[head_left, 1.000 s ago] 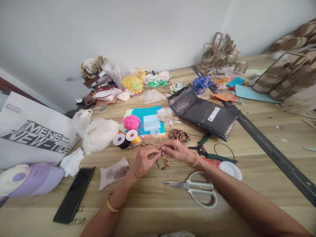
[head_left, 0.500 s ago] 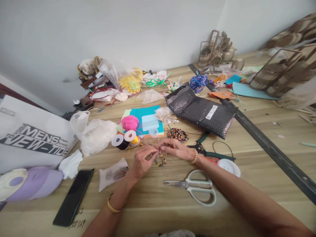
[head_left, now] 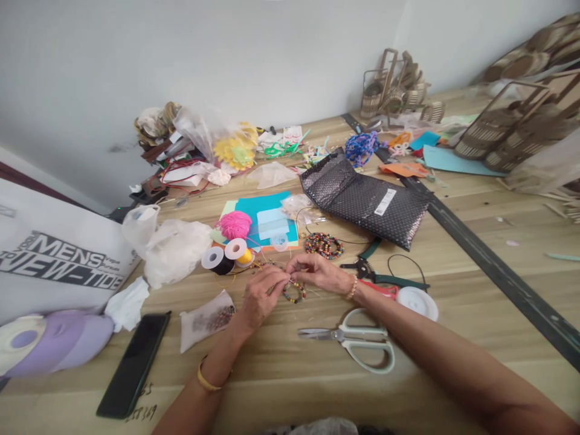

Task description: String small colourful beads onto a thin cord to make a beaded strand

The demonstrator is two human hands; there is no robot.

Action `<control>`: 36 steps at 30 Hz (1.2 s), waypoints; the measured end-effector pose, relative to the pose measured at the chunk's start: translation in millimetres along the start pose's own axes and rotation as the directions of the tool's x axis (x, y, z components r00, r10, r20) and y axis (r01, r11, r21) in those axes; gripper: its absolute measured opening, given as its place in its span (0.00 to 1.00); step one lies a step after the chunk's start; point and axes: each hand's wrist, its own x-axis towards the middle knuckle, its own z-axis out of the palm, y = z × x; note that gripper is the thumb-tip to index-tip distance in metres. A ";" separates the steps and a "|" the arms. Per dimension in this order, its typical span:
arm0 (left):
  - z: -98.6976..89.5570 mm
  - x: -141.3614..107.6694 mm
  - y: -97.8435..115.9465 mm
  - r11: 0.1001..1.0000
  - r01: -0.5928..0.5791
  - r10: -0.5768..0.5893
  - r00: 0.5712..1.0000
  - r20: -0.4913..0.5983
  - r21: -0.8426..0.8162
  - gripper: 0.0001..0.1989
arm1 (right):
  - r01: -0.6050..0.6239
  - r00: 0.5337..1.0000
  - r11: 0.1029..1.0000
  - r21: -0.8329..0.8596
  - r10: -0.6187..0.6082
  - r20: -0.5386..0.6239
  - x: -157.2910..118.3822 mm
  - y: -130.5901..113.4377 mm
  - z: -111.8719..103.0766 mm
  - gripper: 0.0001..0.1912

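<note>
A loop of multicoloured beads, a beaded bracelet (head_left: pixel 295 298), hangs just below my fingertips with thin cord ends beside it. My left hand (head_left: pixel 263 297) pinches at the top of this loop. From the other side my right hand (head_left: pixel 317 272) meets it, thumb and finger closed on the cord there. The exact knot or thread between the fingertips is too small to make out. Behind my right hand lies a coil of beaded strands (head_left: pixel 324 245). Scissors (head_left: pixel 360 339) with pale handles lie in front of it, blades slightly apart. A pouch of beads (head_left: pixel 206 320) rests left of my left hand.
Two thread spools, black (head_left: pixel 218 261) and yellow (head_left: pixel 241 252), stand near a pink yarn ball (head_left: pixel 234 225). A black bubble mailer (head_left: pixel 367 202) lies beyond, with green-handled pliers (head_left: pixel 367 270) by it. A phone (head_left: pixel 135 365) and a white bag (head_left: pixel 58 248) are leftward.
The whole view has shifted slightly. Both hands keep their pinch at the bracelet, with only small movement of the fingers.
</note>
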 end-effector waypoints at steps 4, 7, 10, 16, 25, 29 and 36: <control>0.2 -1.3 -1.0 1.000 -0.007 0.007 1.000 0.001 0.003 0.05 | -0.054 0.998 0.994 0.092 0.051 0.041 -0.1 0.6 -1.3 0.15; -0.5 -1.1 -0.8 1.000 -0.013 0.013 1.000 -0.007 -0.002 0.05 | -0.103 0.994 0.986 0.133 0.096 0.060 0.1 4.2 -2.0 0.17; -1.2 0.6 0.2 1.000 -0.014 0.014 1.000 -0.004 -0.025 0.05 | -0.095 0.994 0.984 0.152 0.087 0.063 1.0 8.4 -2.5 0.18; -0.4 1.5 0.4 0.999 0.004 -0.005 1.000 -0.017 -0.054 0.05 | -0.062 0.998 0.989 0.133 0.057 0.039 1.9 9.8 -2.4 0.18; 0.5 -1.3 -1.5 0.997 0.042 -0.042 0.999 -0.004 -0.060 0.03 | -0.028 0.999 0.998 0.054 0.029 -0.022 0.4 0.5 -0.8 0.15; 0.5 -1.4 -1.6 0.998 0.045 -0.045 0.999 -0.013 -0.043 0.04 | -0.029 0.999 0.994 0.105 0.024 0.044 0.9 0.9 -1.9 0.16; 0.9 -3.5 -2.7 0.997 0.060 -0.060 0.998 -0.006 -0.040 0.05 | -0.047 0.998 0.992 0.121 0.042 0.045 1.2 6.0 -1.1 0.17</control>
